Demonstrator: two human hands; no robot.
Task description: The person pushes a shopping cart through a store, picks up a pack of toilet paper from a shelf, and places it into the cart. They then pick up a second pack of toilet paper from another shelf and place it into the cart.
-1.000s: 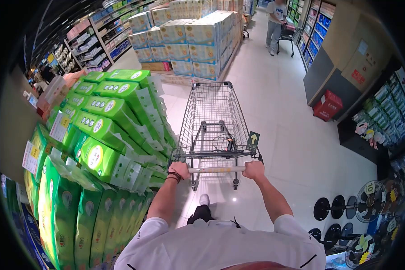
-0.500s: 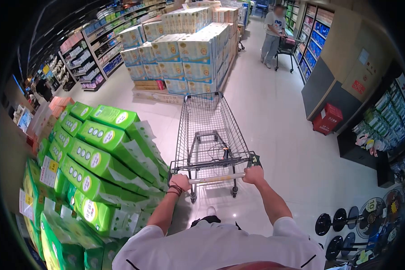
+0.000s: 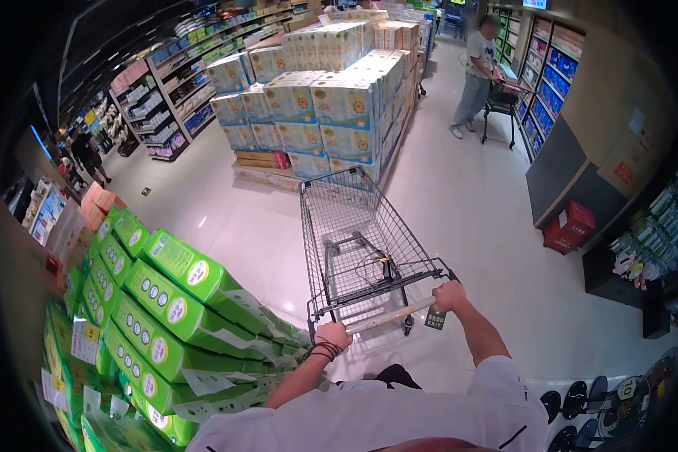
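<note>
Shop floor: pale, glossy tiles [image 3: 474, 211] reflect the ceiling lights in a supermarket aisle, with tall shelves [image 3: 554, 79] beyond on the right.
Shopping cart: the wire-basket cart [image 3: 331, 177] stands directly in front of the wearer, angled so its nose points ahead and slightly left. A dark item with an orange part [image 3: 386, 268] shows through the mesh; whether it lies in the basket or lower is unclear.
Left hand: closed around the left end of the handle [image 3: 390, 316] — the left hand [image 3: 334, 335] has dark bands at its wrist.
Right hand: curled around the opposite end, the right hand [image 3: 450, 295] sits farther forward than the left.
Left side: green packs [image 3: 166, 301] lean in a bulky stack close beside the left forearm; contact cannot be judged.
Ahead: large wrapped packs [image 3: 343, 105] rise in a block near the cart's nose.
Right side: a person [image 3: 478, 53] stands with another cart [image 3: 505, 94] farther up the aisle, while a red box [image 3: 569, 226] sits by the wall.
Handling: a firm, even grip and short, slow pushes suit this tight spot. More forward pressure from the left hand would swing the nose right, away from the block — the cart's left rear corner needs watching beside the green stack.
</note>
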